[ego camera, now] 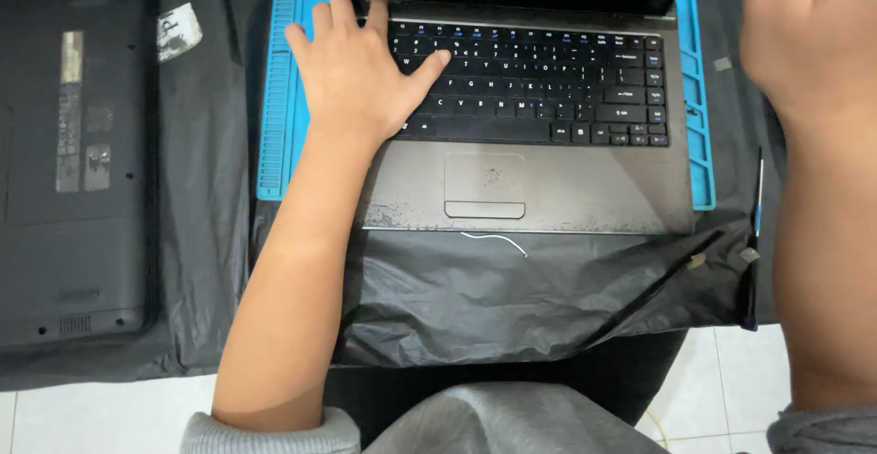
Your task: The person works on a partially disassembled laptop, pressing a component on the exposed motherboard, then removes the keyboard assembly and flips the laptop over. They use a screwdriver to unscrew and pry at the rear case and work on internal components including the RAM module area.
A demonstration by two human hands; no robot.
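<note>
Right hand (793, 29): the top edge cuts off our fingers, so we cannot tell what they hold or whether they are closed.
Laptop (548, 189): our left hand (352, 66) covers the keys at the left end; the screen runs out of the top edge.
Second laptop (73, 153): cut by the left edge; its labels are too small for us to make out.
Mat (279, 79): mostly hidden under the laptop.
Tool (756, 203): thin, partly behind our right arm; we cannot tell its kind.
</note>
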